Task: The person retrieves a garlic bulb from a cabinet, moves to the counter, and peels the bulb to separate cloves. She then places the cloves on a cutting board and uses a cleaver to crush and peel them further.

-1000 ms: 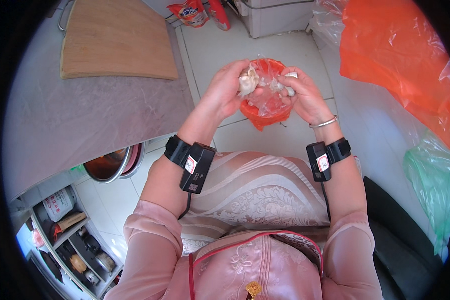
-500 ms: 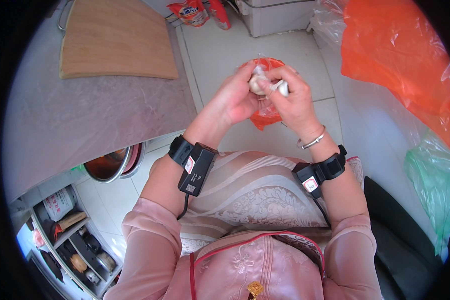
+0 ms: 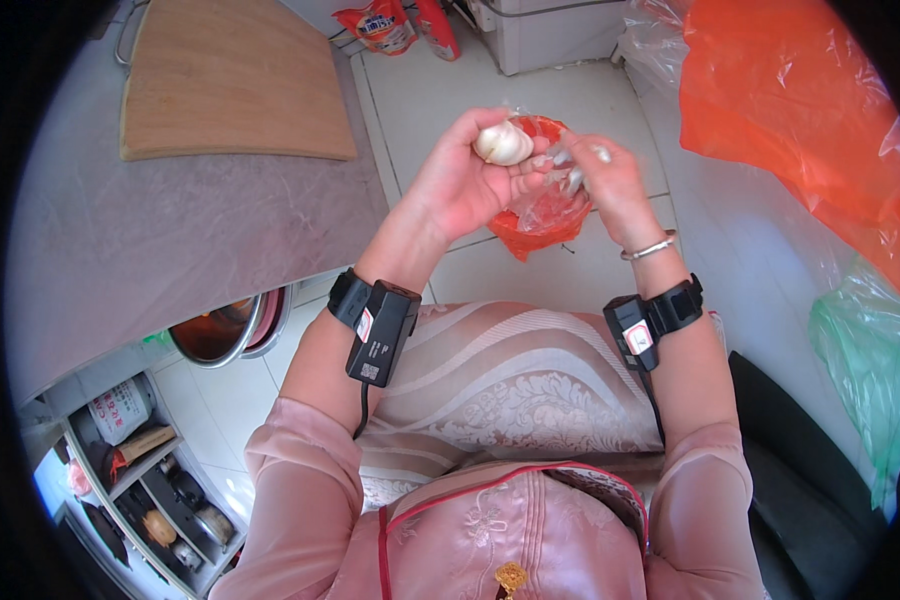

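Garlic bulb [image 3: 504,144] held in left hand [image 3: 467,178] | white pieces [image 3: 575,180] (blurred) gripped by right hand [image 3: 618,184] | orange bag [image 3: 526,240] overhung by both

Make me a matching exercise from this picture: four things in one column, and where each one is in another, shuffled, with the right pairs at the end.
Things
1. White rounded garlic bulb
2. Brown flat wooden board
3. Open orange plastic bag with clear film inside
4. Green translucent plastic bag

Places
A. On the grey marbled counter
B. At the right, below a large orange plastic sheet
C. In the left hand
D. Over the pale floor tiles, partly behind the hands

Right pairs: 1-C, 2-A, 3-D, 4-B
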A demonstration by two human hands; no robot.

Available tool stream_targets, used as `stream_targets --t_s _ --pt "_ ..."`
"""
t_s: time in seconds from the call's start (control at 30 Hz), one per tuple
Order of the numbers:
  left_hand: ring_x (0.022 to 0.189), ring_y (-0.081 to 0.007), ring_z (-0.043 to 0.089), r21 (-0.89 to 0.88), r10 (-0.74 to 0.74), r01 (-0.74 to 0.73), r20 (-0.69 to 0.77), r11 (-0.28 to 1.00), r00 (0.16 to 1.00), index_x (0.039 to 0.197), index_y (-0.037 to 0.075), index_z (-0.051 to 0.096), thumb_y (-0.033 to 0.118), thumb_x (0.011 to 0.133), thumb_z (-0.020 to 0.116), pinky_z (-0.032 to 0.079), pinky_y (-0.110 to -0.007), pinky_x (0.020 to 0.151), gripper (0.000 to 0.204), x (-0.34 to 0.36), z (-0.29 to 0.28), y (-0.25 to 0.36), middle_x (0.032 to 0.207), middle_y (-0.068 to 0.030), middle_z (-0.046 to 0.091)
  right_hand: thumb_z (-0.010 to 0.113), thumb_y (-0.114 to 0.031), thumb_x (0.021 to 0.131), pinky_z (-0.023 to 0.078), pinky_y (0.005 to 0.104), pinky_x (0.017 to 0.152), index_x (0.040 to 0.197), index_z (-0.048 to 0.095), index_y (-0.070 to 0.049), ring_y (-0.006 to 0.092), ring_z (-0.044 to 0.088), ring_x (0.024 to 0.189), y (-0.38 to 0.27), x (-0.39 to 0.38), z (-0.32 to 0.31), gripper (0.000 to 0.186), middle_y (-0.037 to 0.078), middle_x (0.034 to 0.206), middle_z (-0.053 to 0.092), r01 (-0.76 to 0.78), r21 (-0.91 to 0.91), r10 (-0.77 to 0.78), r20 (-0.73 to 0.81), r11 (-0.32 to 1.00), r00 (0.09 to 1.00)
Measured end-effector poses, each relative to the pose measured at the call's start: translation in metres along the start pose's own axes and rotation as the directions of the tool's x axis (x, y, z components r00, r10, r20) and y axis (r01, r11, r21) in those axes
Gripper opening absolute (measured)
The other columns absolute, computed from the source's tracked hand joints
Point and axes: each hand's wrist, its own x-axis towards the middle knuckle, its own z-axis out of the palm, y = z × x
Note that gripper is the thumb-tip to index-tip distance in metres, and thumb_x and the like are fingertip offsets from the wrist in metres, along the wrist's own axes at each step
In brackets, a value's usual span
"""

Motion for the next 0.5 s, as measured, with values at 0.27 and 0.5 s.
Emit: stream_targets --t_s 0.27,0.5 --pt "0.076 -0.0254 0.062 -0.109 0.003 -0.021 -0.159 0.994 0.987 0.104 -0.001 0.054 0.038 0.096 0.043 0.055 -0.032 0.068 0.041 0.007 -0.006 -0.001 0.097 -0.0205 0.063 0.065 -0.018 0.085 0.050 0.0358 0.081 0.104 0.066 -0.003 0.0324 0.063 0.089 0.017 0.001 0.014 0.025 0.018 0.099 0.065 0.308 -0.671 -0.354 0.072 0.674 0.932" --pt "0.072 -0.0200 0.060 0.075 0.002 0.014 -0.206 0.997 0.979 0.102 0.003 0.054 0.050 0.098 0.033 0.050 -0.030 0.061 0.052 0.006 -0.008 0.000 0.093 -0.0104 0.062 0.066 -0.020 0.084 0.051 0.0363 0.076 0.103 0.063 -0.004 0.0272 0.064 0.081 -0.017 -0.012 0.023 0.025 0.011 0.086 0.064 0.482 -0.329 -0.463 0.140 0.812 0.875"
